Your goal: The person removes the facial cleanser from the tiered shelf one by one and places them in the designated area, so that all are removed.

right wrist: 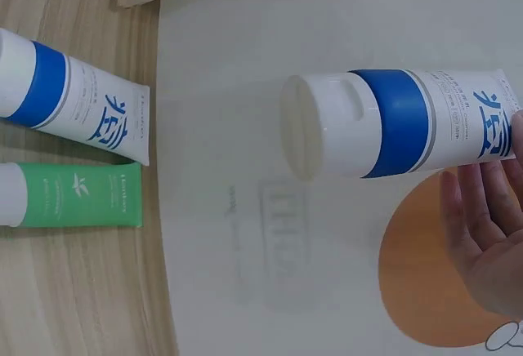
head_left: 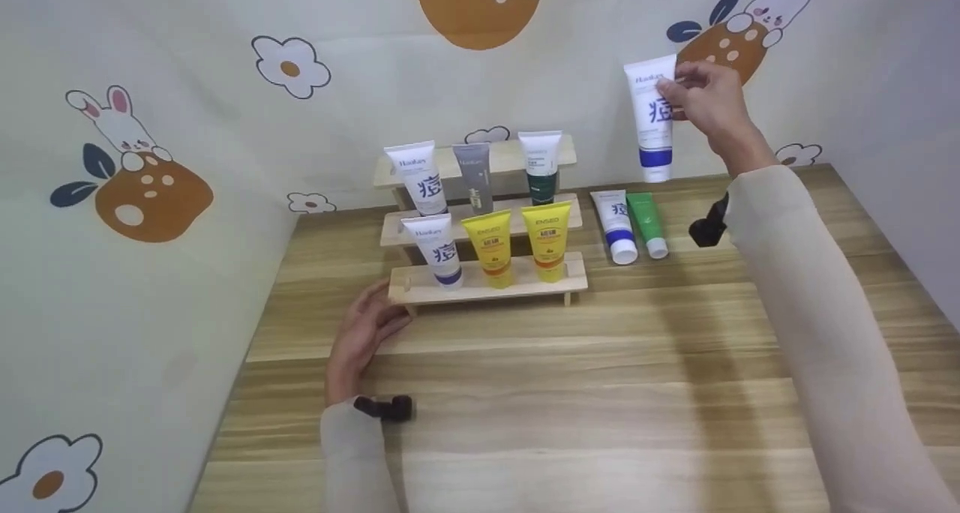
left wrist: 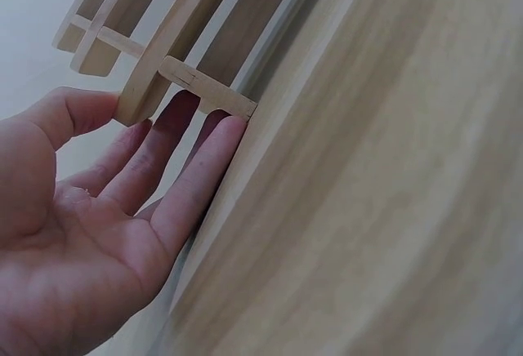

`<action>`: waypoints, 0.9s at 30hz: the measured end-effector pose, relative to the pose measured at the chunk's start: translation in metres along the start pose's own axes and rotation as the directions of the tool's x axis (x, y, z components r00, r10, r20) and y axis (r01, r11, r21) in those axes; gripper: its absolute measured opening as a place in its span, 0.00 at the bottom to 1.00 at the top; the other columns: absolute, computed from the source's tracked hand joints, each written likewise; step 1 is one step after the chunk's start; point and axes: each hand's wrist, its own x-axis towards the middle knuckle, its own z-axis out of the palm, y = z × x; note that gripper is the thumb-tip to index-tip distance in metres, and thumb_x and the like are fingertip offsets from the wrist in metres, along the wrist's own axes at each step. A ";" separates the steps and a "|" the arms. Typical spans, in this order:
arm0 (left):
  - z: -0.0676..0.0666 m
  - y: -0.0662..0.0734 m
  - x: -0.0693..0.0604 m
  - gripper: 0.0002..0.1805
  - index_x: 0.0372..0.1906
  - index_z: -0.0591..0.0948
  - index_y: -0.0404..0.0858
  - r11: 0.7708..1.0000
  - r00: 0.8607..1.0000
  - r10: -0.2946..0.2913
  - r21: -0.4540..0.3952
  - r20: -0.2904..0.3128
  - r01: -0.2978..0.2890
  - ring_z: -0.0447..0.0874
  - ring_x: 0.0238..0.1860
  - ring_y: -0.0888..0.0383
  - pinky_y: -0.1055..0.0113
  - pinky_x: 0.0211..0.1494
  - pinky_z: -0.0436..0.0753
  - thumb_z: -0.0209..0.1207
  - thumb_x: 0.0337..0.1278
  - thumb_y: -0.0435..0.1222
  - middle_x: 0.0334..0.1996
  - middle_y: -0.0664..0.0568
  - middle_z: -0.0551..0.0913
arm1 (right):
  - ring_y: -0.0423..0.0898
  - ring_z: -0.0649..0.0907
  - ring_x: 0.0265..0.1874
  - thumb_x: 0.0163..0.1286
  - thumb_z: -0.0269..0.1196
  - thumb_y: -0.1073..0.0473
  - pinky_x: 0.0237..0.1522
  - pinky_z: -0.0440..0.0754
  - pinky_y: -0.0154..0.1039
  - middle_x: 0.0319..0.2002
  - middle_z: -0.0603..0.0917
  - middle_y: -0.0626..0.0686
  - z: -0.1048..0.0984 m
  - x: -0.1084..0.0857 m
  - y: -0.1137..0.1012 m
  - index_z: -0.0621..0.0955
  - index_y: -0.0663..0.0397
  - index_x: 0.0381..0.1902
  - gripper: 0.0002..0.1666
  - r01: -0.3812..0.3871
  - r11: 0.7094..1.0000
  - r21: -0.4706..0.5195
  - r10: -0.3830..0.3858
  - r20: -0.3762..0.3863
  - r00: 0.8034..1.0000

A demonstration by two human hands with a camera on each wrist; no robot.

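In the head view the right hand (head_left: 712,104) pinches a white tube with a blue band (head_left: 654,123) by its upper right edge, cap down, above the table. The right wrist view shows that tube (right wrist: 400,123) with the fingers (right wrist: 482,209) at its far end. The left hand (head_left: 367,329) is at the left end of the three-tier wooden rack (head_left: 487,295). In the left wrist view the thumb and fingers of the left hand (left wrist: 106,201) hold the end of the lowest shelf (left wrist: 155,70), palm upward.
On the rack stand white tubes (head_left: 439,250), a grey tube (head_left: 474,175), a white-and-green tube (head_left: 541,164) and two yellow tubes (head_left: 489,247). Right of it, a white-and-blue tube (head_left: 615,224) and a green tube (head_left: 646,224) lie on the table by the patterned backdrop (head_left: 360,70).
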 end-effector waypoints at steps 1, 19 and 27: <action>0.000 -0.001 0.000 0.25 0.74 0.62 0.38 1.000 1.000 0.000 -0.006 -0.005 0.000 0.84 0.53 0.51 0.56 0.62 0.87 0.46 0.77 0.35 0.68 0.36 0.69 | 0.39 0.83 0.43 0.69 0.65 0.49 0.44 0.85 0.26 0.44 0.80 0.42 -0.002 0.000 0.004 0.74 0.53 0.67 0.31 -0.008 1.000 -0.005 0.008 0.000 1.000; 0.000 -0.001 -0.003 0.27 0.75 0.61 0.40 0.999 0.999 -0.035 -0.002 -0.015 0.035 0.85 0.54 0.50 0.57 0.62 0.87 0.47 0.76 0.35 0.66 0.33 0.72 | 0.38 0.85 0.41 0.69 0.62 0.41 0.47 0.86 0.29 0.46 0.81 0.44 -0.028 0.002 0.077 0.69 0.53 0.68 0.36 -0.113 0.987 -0.117 0.116 0.024 0.993; 0.001 0.000 -0.001 0.27 0.74 0.63 0.38 1.000 1.000 -0.003 -0.007 -0.017 0.002 0.85 0.53 0.49 0.56 0.62 0.87 0.48 0.75 0.33 0.64 0.33 0.73 | 0.41 0.82 0.46 0.67 0.62 0.37 0.68 0.79 0.46 0.50 0.78 0.46 -0.032 0.003 0.106 0.67 0.51 0.72 0.42 -0.219 0.963 -0.158 0.225 0.017 0.974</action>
